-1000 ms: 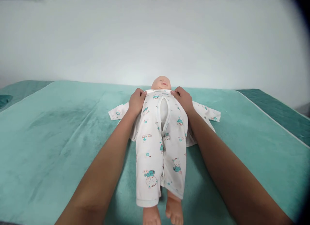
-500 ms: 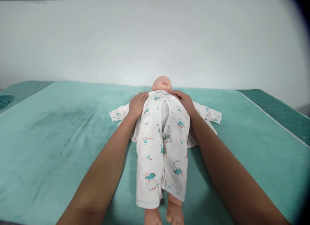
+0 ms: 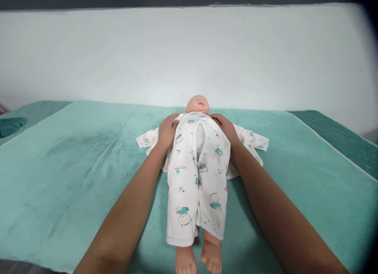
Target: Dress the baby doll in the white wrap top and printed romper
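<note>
A baby doll (image 3: 197, 104) lies on its back, head away from me, bare feet (image 3: 186, 260) toward me. It wears white printed baby trousers (image 3: 181, 179) with an open crotch slit, their top drawn up over the chest. Under its body a matching baby jacket (image 3: 256, 142) is spread, sleeves out to both sides. My left hand (image 3: 167, 131) is closed at the trousers' upper left edge, fingertips partly hidden by the cloth. At the upper right edge my right hand (image 3: 226, 128) is closed likewise, fingers bent and partly hidden.
The doll lies on a light green cover (image 3: 73, 167). Darker green cloth (image 3: 339, 138) shows along the right side, and a dark green item (image 3: 12, 126) lies at the far left. A white wall (image 3: 189, 49) stands behind.
Both hands stay at the trousers' upper sides, with fingers slightly shifted. The whole view has tilted up a little, showing more of the dark band above the wall.
</note>
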`<state>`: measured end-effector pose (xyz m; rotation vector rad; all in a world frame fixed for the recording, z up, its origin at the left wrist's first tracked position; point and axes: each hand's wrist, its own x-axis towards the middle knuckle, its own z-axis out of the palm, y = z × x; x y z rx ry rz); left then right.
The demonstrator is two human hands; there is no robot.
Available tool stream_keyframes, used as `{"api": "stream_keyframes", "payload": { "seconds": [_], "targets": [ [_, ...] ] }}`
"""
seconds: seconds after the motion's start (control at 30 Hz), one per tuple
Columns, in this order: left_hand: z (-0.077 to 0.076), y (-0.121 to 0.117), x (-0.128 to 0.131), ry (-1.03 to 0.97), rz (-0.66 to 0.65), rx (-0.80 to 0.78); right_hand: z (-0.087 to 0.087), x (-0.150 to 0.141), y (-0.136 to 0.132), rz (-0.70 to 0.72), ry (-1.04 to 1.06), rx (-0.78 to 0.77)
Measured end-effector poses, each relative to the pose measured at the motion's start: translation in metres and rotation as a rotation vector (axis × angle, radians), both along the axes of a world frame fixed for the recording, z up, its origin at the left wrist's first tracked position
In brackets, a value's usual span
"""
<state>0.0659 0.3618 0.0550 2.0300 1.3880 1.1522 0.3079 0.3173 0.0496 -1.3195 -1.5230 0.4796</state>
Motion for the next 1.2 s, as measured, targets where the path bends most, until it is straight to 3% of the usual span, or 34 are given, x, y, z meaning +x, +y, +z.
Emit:
{"api": "stream_keyframes", "payload": {
  "seconds": [0.2, 0.5, 0.67, 0.93, 1.03, 1.2],
  "targets": [
    [-0.003, -0.008, -0.004, -0.020, -0.030, 0.063, -0.002, -0.002, -0.009, -0.032, 0.014, -0.026],
    [-0.004, -0.014, -0.006, -0.018, -0.040, 0.085, -0.014, 0.003, -0.019, -0.072, -0.078, 0.079],
    [-0.006, -0.018, -0.009, 0.005, -0.010, 0.135, -0.015, 0.009, -0.027, -0.118, -0.125, 0.028],
    [-0.005, -0.042, -0.015, 0.326, 0.094, 0.364, -0.018, 0.025, -0.039, -0.033, -0.302, 0.013],
    [-0.001, -0.055, -0.015, 0.443, 0.137, 0.337, -0.021, 0.026, -0.047, -0.021, -0.338, 0.039],
    [0.002, -0.067, -0.018, 0.392, 0.008, 0.143, -0.016, 0.011, -0.061, -0.114, -0.330, 0.082]
  ]
}}
